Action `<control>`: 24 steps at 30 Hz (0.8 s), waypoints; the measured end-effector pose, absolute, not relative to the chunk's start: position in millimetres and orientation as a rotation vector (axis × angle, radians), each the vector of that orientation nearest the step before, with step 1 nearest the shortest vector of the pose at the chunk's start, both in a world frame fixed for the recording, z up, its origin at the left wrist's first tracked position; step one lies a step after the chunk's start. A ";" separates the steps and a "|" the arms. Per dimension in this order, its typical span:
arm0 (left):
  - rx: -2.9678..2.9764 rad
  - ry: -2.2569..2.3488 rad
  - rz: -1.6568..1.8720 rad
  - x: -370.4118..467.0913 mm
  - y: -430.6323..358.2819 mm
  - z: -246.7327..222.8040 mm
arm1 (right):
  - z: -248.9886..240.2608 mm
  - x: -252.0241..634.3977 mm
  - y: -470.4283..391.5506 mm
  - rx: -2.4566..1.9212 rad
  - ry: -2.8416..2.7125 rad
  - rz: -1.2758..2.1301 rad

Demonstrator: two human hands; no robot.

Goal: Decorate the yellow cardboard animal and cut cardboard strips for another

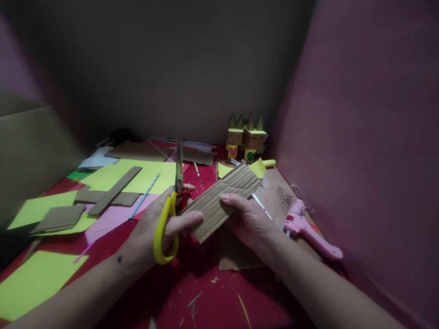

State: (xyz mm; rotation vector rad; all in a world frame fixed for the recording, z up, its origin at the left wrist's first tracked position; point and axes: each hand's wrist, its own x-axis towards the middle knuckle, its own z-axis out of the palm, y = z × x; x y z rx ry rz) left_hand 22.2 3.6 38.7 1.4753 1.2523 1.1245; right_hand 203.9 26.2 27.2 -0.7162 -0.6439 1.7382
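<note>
A corrugated cardboard strip (pixel 228 194) is held at a slant above the red surface (pixel 219 301). My left hand (pixel 164 217) pinches its lower left end, thumb on top. Yellow-handled scissors (pixel 165 230) also hang on my left hand, their blades pointing up and away beside the strip. My right hand (pixel 245 221) grips the strip near its middle, with the thumb on top and the other fingers hidden beneath. A crease crosses the strip toward its far end.
Yellow sheets (pixel 147 176), cardboard pieces (pixel 115 189) and a blue pencil (pixel 144 196) lie at left. A pink glue gun (pixel 310 230) rests on cardboard at right. Two small cardboard figures (pixel 255 139) stand at the back, near the walls. Scraps (pixel 195 299) lie in front.
</note>
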 end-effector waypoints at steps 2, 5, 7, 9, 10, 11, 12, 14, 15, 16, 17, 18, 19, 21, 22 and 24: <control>1.516 1.273 1.174 23.4 1.1 41.5 | 27.5 206.8 27.1 -0.735 -0.653 1.799; 1.582 1.284 1.244 23.5 -2.8 42.3 | 27.7 212.5 28.1 -0.722 -0.725 1.874; 1.628 1.273 1.276 23.7 -6.7 42.6 | 27.8 215.8 28.0 -0.678 -0.765 1.888; 1.639 1.232 1.326 24.3 -10.9 43.3 | 27.9 218.4 27.2 -0.640 -0.790 1.877; 1.637 1.200 1.356 24.6 -12.6 43.7 | 28.0 219.4 26.6 -0.628 -0.804 1.870; 1.631 1.163 1.381 24.8 -13.8 44.1 | 28.0 220.4 26.0 -0.623 -0.822 1.862; 1.623 1.129 1.400 24.9 -14.5 44.3 | 28.1 221.2 25.4 -0.618 -0.846 1.857; 1.616 1.076 1.412 24.5 -14.5 44.5 | 28.2 222.6 24.6 -0.611 -0.907 1.871; 1.614 1.055 1.410 24.2 -14.1 44.5 | 28.3 223.2 24.5 -0.608 -0.936 1.889; 1.609 1.043 1.410 23.9 -13.6 44.5 | 28.4 223.8 24.4 -0.606 -0.956 1.903; 1.607 1.039 1.406 23.7 -13.2 44.5 | 28.7 224.2 24.5 -0.604 -0.967 1.916; 1.605 1.040 1.410 23.5 -12.9 44.6 | 29.0 224.4 24.6 -0.604 -0.968 1.924; 1.600 1.047 1.407 23.4 -12.7 44.8 | 29.5 224.5 24.8 -0.608 -0.965 1.927; 1.589 1.064 1.398 23.5 -12.1 45.0 | 30.8 223.9 25.1 -0.613 -0.956 1.924; 1.576 1.061 1.393 23.5 -11.6 44.9 | 31.6 223.4 25.3 -0.613 -0.953 1.919; 1.517 1.041 1.385 23.4 -9.5 44.2 | 33.0 221.8 25.7 -0.609 -0.945 1.905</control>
